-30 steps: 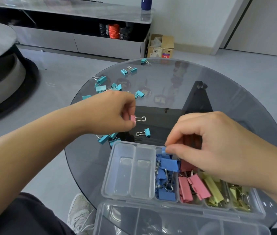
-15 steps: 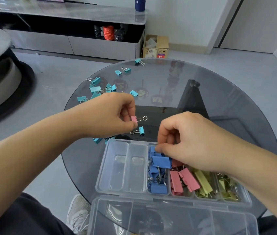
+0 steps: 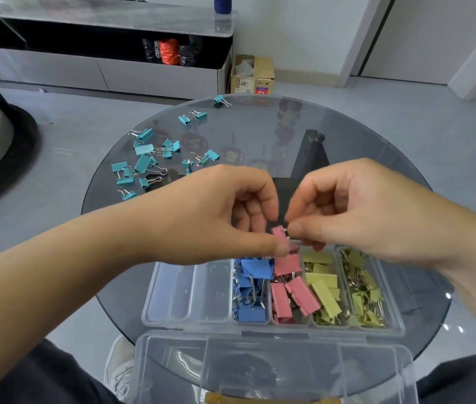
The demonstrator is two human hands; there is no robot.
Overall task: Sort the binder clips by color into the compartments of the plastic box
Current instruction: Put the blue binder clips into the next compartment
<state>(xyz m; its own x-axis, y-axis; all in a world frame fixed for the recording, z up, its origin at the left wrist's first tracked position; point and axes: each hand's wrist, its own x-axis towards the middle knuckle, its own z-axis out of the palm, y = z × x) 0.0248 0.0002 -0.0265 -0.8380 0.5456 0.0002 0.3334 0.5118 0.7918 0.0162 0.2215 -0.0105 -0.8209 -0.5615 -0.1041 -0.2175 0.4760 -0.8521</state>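
Clip [image 3: 278, 232], smooth pink, between fingers [image 3: 298, 230]

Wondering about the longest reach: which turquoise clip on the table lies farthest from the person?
The lone turquoise clip at the glass table's far rim, toward the cardboard box; the other turquoise clips lie nearer, clustered leftward.
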